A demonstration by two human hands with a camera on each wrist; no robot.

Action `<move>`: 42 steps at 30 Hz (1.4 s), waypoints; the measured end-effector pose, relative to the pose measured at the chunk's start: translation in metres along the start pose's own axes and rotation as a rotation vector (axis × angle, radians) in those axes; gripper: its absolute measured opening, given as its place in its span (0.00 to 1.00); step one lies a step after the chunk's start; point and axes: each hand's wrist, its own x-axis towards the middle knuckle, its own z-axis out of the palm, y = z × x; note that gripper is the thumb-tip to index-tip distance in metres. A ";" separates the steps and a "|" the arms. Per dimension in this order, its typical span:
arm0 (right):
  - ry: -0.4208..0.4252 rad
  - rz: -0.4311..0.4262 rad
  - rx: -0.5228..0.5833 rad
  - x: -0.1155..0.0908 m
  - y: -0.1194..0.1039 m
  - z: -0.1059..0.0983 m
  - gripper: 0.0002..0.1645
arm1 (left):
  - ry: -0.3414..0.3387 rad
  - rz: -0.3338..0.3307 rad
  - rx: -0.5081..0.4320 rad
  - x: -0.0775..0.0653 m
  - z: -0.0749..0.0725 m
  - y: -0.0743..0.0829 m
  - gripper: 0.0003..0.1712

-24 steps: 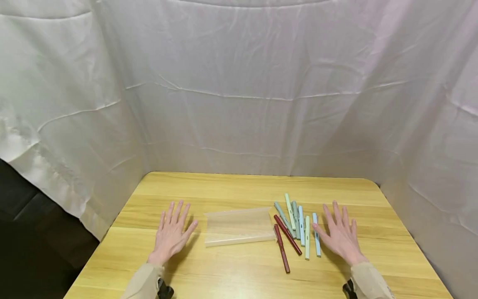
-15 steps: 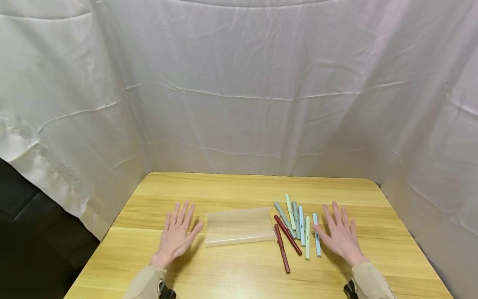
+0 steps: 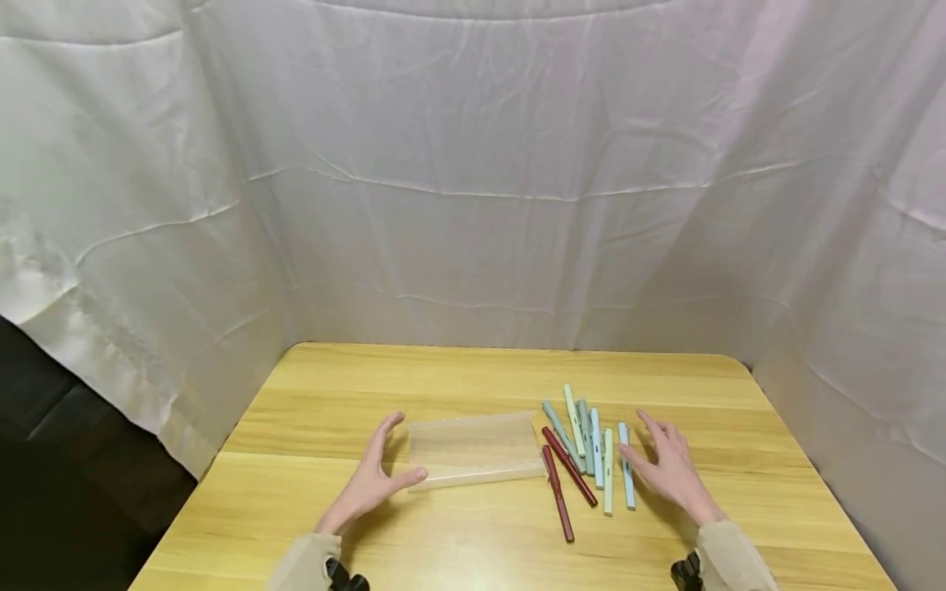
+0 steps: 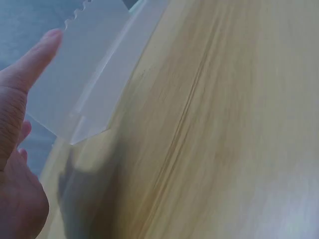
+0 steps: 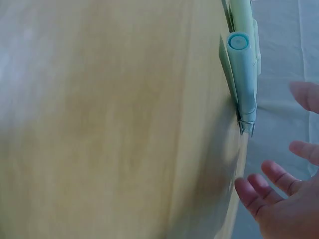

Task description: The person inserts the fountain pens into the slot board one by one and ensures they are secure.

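A clear plastic tray [image 3: 484, 475] lies on the table's middle. At its left end my left hand [image 3: 369, 486] is held with thumb and fingers spread apart, and nothing is gripped. The left wrist view shows the thumb [image 4: 37, 59] in front of the translucent tray [image 4: 94, 69], one edge of which is notched. To the tray's right lie several capped pens, among them a dark red pen [image 3: 557, 494], a pale green pen [image 3: 608, 472] and a light blue pen [image 3: 626, 466]. My right hand [image 3: 671, 474] hovers beside the light blue pen, its fingers loosely bent and holding nothing.
The wooden table [image 3: 473, 542] has rounded far corners. A pale curtain [image 3: 473, 246] hangs behind it and along both sides. Something dark [image 3: 74, 460] shows at the lower left.
My left hand has moved right toward the tray and turned, its thumb and fingers now parted. The right hand's fingers have bent from spread straight. Tray and pens stay put.
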 end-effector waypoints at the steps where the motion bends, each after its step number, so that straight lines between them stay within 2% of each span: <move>1: 0.000 0.001 0.012 0.000 0.001 0.001 0.45 | -0.001 -0.002 -0.027 0.001 0.002 -0.002 0.60; 7: -0.022 0.024 0.082 0.004 0.003 0.004 0.45 | 0.012 0.008 -0.128 0.006 0.012 -0.004 0.62; 14: -0.050 0.051 0.171 0.011 0.006 0.007 0.47 | -0.017 0.023 -0.255 0.013 0.020 -0.003 0.57; 21: -0.095 0.099 0.206 0.014 0.009 0.008 0.49 | -0.027 0.027 -0.194 0.015 0.024 -0.003 0.58; 28: -0.125 0.116 0.181 0.015 0.009 0.007 0.47 | -0.052 0.030 -0.171 0.017 0.026 -0.006 0.59; 36: -0.165 0.131 0.181 0.017 0.008 0.005 0.44 | -0.083 0.068 -0.155 0.015 0.020 -0.010 0.58; 42: -0.188 0.122 0.203 0.018 0.007 0.006 0.42 | -0.100 0.060 -0.136 0.014 0.016 -0.011 0.58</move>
